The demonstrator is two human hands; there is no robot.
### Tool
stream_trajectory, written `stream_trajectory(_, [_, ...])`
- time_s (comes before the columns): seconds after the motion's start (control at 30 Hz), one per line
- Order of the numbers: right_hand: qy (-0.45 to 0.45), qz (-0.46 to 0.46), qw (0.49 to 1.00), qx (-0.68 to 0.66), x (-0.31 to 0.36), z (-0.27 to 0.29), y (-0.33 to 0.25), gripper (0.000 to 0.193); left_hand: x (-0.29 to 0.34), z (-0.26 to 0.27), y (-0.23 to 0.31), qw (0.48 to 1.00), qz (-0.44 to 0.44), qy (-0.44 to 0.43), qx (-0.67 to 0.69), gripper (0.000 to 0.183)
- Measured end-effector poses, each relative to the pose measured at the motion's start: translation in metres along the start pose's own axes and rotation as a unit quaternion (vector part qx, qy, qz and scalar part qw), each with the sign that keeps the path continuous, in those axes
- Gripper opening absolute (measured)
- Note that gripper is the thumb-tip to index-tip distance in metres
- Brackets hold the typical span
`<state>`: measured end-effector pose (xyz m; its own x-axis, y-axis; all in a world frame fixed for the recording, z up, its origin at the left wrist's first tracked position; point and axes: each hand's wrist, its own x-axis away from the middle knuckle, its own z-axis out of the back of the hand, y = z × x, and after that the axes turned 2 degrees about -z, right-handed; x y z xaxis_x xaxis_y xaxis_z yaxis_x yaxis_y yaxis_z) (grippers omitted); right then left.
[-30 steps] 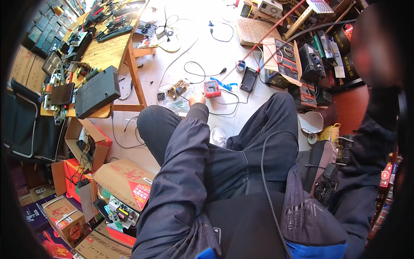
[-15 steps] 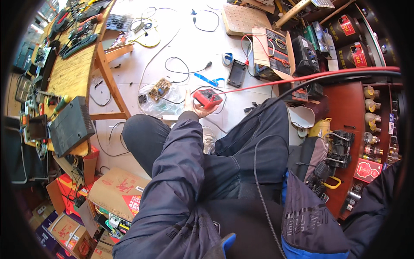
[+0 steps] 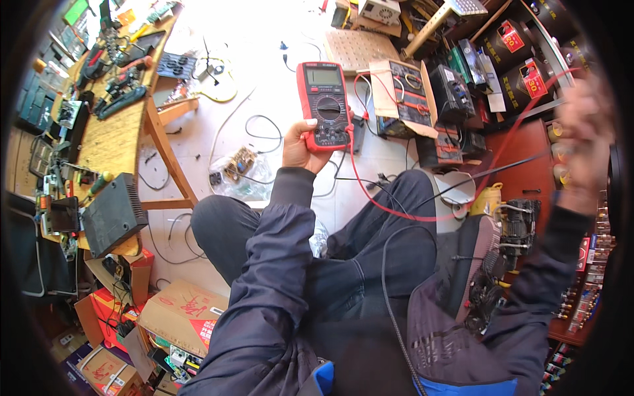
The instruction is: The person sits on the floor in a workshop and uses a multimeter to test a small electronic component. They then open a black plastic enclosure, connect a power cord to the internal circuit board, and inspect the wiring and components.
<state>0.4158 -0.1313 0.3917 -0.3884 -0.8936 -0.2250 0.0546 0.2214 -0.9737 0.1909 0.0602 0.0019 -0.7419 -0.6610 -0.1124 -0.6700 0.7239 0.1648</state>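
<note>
My left hand (image 3: 300, 146) grips a red multimeter (image 3: 323, 109) by its lower left side, thumb on the front edge. Its grey screen and round dial face up toward me. From the lower end a red test lead (image 3: 380, 206) droops over my right thigh and climbs to the right. A black test lead (image 3: 485, 175) stretches across to my right hand (image 3: 584, 142), raised at the far right beside the shelves. Motion smears that hand, but both leads run up to it through the air and it appears closed on them. Their probe tips cannot be made out.
A wooden workbench (image 3: 119, 125) with tools and electronics stands at left. On the floor lie a circuit board (image 3: 239, 165) on clear plastic and loose cables. An open carton (image 3: 426, 105) with batteries stands at right, near the red-brown cabinet (image 3: 512, 155). Cardboard boxes (image 3: 178, 313) sit lower left.
My left hand has raised the multimeter and tipped its face toward me. My right hand has come into view at the right. The leads, stretched fairly straight before, now sag.
</note>
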Motion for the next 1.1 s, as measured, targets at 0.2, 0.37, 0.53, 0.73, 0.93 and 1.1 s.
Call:
stream_trajectory(0.2, [0.017, -0.138, 0.988, 0.064, 0.017, -0.127, 0.184, 0.020, 0.049, -0.095, 0.048, 0.980, -0.040, -0.068, -0.180, 0.075])
stream_trajectory(0.37, [-0.084, -0.159, 0.982, 0.051, 0.036, -0.185, 0.212, 0.023, 0.100, -0.105, 0.036, 0.938, -0.162, 0.045, -0.303, 0.070])
stream_trajectory(0.53, [-0.131, 0.141, 0.951, 0.241, 0.042, -0.193, 0.235, 0.025, 0.126, -0.098, 0.045, 0.975, -0.107, 0.055, -0.188, 0.068])
stream_trajectory(0.73, [-0.162, 0.148, 0.950, 0.223, 0.053, -0.203, 0.249, 0.019, 0.144, -0.095, 0.042, 0.967, -0.136, 0.081, -0.202, 0.065])
stream_trajectory(0.93, [-0.119, -0.029, 0.979, 0.161, 0.061, -0.221, 0.247, 0.020, 0.154, -0.090, 0.043, 0.924, -0.211, 0.096, -0.303, 0.067])
stream_trajectory(1.1, [-0.116, -0.121, 0.983, 0.070, 0.060, -0.231, 0.244, 0.023, 0.161, -0.087, 0.044, 0.895, -0.245, 0.125, -0.352, 0.070])
